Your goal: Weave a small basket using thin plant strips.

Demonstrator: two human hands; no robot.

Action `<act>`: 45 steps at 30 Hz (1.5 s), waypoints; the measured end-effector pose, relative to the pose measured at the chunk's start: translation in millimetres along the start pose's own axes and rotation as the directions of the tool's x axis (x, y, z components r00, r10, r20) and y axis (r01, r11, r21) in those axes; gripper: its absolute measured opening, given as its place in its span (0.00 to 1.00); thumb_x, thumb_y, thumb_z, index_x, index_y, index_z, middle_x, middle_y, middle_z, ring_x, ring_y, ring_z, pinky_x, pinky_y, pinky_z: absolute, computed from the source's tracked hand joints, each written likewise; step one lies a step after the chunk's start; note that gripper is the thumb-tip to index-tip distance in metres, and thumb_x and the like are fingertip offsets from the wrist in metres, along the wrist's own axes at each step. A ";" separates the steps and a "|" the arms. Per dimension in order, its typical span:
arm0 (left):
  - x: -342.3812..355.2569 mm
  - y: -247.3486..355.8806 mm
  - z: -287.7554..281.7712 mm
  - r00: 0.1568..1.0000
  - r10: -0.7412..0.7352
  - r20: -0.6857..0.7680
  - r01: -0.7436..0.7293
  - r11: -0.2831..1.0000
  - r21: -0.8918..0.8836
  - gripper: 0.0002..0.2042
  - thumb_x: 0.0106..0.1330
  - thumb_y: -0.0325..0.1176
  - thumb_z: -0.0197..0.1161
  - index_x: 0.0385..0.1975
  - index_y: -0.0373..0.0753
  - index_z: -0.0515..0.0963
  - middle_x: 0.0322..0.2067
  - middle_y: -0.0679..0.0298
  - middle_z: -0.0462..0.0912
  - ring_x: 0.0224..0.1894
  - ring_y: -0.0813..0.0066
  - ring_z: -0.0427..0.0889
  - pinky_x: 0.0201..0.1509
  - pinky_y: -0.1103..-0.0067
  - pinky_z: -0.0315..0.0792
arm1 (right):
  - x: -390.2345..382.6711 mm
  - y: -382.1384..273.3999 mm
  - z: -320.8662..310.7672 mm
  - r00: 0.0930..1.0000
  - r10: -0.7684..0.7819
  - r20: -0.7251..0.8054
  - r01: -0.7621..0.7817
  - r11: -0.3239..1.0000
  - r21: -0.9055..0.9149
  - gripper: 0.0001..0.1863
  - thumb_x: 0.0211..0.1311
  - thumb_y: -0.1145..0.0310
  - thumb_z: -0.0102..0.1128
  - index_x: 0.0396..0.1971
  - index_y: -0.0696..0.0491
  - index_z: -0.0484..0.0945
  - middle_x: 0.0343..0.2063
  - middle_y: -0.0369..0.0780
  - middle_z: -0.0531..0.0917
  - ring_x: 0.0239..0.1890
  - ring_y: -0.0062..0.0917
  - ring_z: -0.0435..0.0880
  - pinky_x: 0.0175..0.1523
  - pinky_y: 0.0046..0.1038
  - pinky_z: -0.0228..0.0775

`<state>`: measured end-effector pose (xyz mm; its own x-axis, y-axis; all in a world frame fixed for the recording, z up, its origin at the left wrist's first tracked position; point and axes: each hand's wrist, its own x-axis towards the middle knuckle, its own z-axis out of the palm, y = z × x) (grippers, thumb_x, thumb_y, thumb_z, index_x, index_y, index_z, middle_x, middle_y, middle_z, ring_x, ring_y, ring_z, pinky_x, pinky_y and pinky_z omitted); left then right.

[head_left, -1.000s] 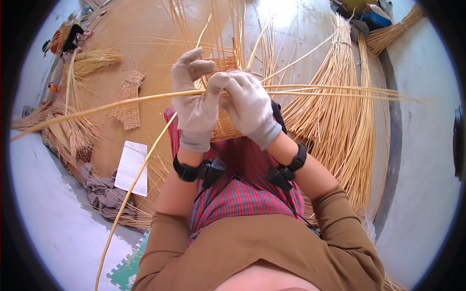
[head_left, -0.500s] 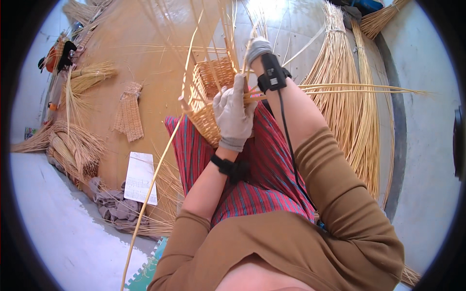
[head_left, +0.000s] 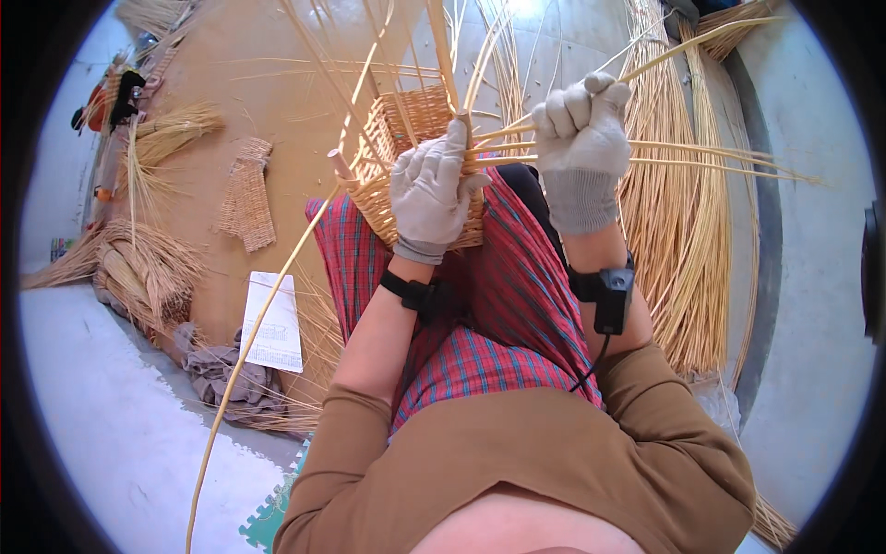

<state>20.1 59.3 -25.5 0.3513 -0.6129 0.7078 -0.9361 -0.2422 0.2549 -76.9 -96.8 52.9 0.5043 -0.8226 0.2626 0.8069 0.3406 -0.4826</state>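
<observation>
Head view, basket (head_left: 378, 210) at the lap's (head_left: 489, 365) far edge, left hand (head_left: 429, 192) gripping its right side, right hand (head_left: 583, 120) closed around a cane (head_left: 688, 52).

From my remote station I see a tan floor surface (head_left: 300, 138) spreading left of the left hand (head_left: 429, 194) and beyond it. Past the right hand (head_left: 581, 134) the floor turns to smooth grey (head_left: 591, 37), and farthest out I catch a patch of white glare (head_left: 533, 6). Well to the right hand's right stands a pale wall (head_left: 817, 194), a dark grey band (head_left: 764, 249) along its foot. Far left of the left hand I make out another pale wall (head_left: 60, 185); behind that hand, toward the wearer, a green foam mat (head_left: 268, 519) shows its interlocking edge.
</observation>
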 end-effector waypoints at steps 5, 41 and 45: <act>-6.3 -0.5 -4.7 0.998 0.008 0.057 -0.010 0.999 0.036 0.33 0.69 0.45 0.67 0.71 0.39 0.71 0.50 0.59 0.84 0.52 0.58 0.82 0.62 0.63 0.70 | -75.2 20.3 62.5 0.993 -0.073 -0.097 0.023 0.895 -0.446 0.15 0.83 0.56 0.54 0.41 0.52 0.80 0.26 0.31 0.79 0.28 0.16 0.75 0.39 0.20 0.70; 16.1 10.8 -47.0 0.902 -0.383 -0.198 0.075 0.591 -0.803 0.24 0.78 0.29 0.59 0.72 0.37 0.66 0.68 0.55 0.74 0.73 0.66 0.70 0.76 0.67 0.66 | 22.0 83.0 -19.7 0.950 0.290 -0.112 0.090 -0.601 -0.794 0.29 0.63 0.50 0.69 0.59 0.52 0.79 0.48 0.46 0.88 0.49 0.39 0.88 0.55 0.39 0.78; -31.7 -62.8 -80.4 0.473 -0.773 -0.423 0.354 0.606 -0.713 0.14 0.80 0.28 0.53 0.62 0.36 0.75 0.61 0.61 0.79 0.68 0.66 0.74 0.72 0.72 0.67 | 9.1 61.3 6.5 0.968 0.247 -0.041 0.066 -0.411 -0.909 0.29 0.62 0.56 0.73 0.59 0.55 0.79 0.47 0.46 0.87 0.45 0.36 0.88 0.53 0.36 0.79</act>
<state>66.6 154.4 -10.9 0.8835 0.2156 0.4158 -0.4535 0.1722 0.8744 -20.8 -80.4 31.2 0.6750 -0.7309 0.1009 -0.5776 -0.6085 -0.5442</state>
